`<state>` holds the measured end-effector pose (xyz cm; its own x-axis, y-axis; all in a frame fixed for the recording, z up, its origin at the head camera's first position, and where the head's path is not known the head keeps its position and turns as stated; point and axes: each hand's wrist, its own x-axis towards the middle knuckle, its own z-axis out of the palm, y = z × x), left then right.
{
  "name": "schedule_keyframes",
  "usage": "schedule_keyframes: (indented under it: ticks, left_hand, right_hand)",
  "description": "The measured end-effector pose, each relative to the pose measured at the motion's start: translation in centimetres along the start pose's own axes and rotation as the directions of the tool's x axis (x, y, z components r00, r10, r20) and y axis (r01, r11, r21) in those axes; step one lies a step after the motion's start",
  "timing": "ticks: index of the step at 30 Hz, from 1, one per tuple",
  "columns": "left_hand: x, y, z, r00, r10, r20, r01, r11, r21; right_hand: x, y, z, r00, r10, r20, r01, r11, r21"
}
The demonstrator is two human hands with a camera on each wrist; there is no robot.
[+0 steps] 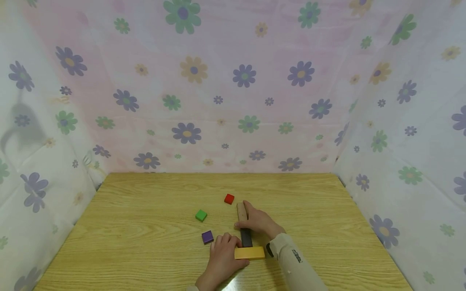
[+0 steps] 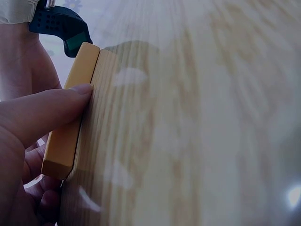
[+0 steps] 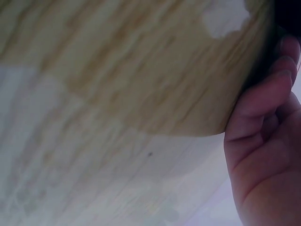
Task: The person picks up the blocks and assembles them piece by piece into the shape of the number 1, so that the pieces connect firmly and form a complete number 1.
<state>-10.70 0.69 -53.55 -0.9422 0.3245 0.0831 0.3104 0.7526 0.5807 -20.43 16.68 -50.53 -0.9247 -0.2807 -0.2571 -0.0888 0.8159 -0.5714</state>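
In the head view my left hand [image 1: 223, 255] holds the left end of a yellow rectangular block [image 1: 249, 253], thumb on the near side and fingers on the far side. The left wrist view shows the thumb pressed against that block [image 2: 70, 136], which lies on the wooden surface. A black block [image 1: 246, 239] extends away from the yellow one, its near end against or very close to it. Beyond it, in line, is a light-brown block [image 1: 242, 211], which my right hand [image 1: 261, 221] grips between thumb and fingers. In the right wrist view the fingers [image 3: 263, 96] are curled; the block is hidden.
Left of the blocks, small square pieces lie on the wood-grain table [image 1: 145, 242]: a purple one [image 1: 207, 237], a green one [image 1: 201, 215] and a red one [image 1: 229, 199]. A flower-patterned cloth [image 1: 225, 113] surrounds the table's back and sides.
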Motion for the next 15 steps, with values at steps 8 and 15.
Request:
schedule_keyframes:
  ticks: [8, 15]
  left_hand:
    - [0.07, -0.05, -0.07, 1.0, -0.011, 0.025, 0.011, 1.0, -0.011]
    - [-0.04, -0.07, 0.01, 1.0, -0.003, 0.006, 0.003, 1.0, -0.007]
  right_hand:
    - [0.04, -0.01, -0.27, 1.0, 0.005, -0.011, -0.004, 0.997, 0.073]
    - [0.36, 0.16, -0.36, 0.998, 0.049, -0.04, -0.044, 0.992, 0.118]
